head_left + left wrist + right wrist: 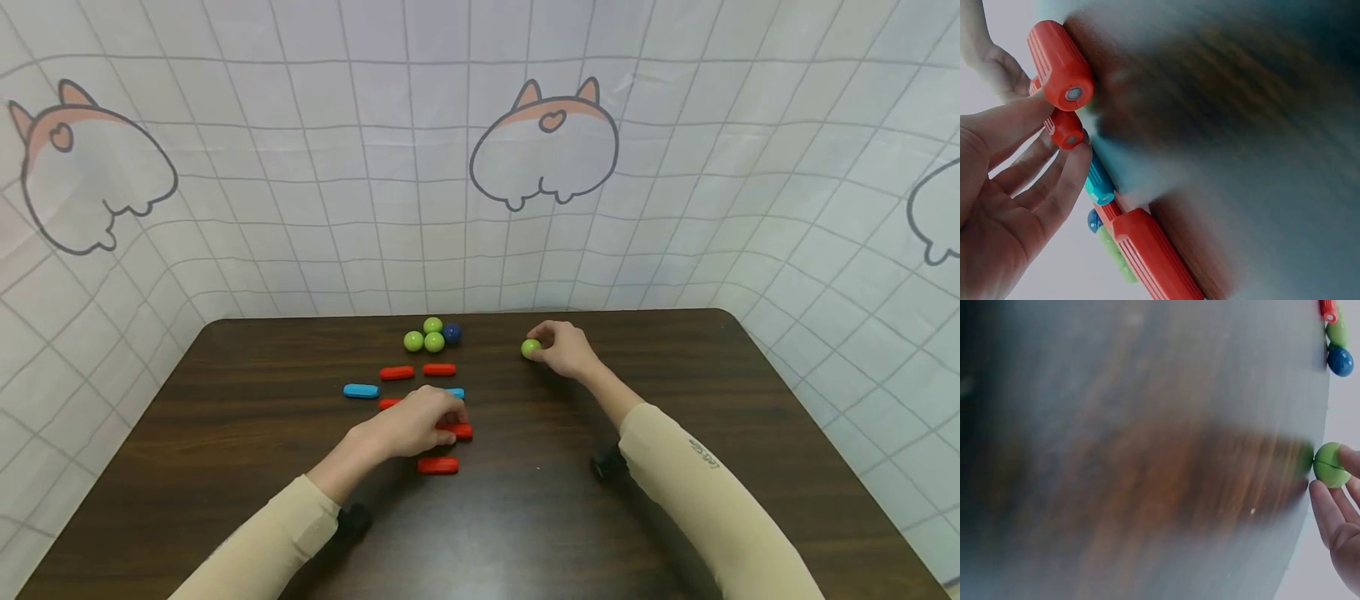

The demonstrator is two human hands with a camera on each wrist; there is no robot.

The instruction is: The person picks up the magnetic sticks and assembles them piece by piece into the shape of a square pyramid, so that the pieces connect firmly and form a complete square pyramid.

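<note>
Pinching a green ball (531, 348) with the right hand (567, 351), two o'clock from the left hand (411, 422), and a red stick (463, 432) with the left. Best squeezed lightly against rolling; avoid nudging the neighbouring stick (438, 466) at seven o'clock.

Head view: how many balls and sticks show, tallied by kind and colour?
Green balls: 4
Dark blue ball: 1
Red sticks: 5
Light blue sticks: 2
Total showing: 12
</note>
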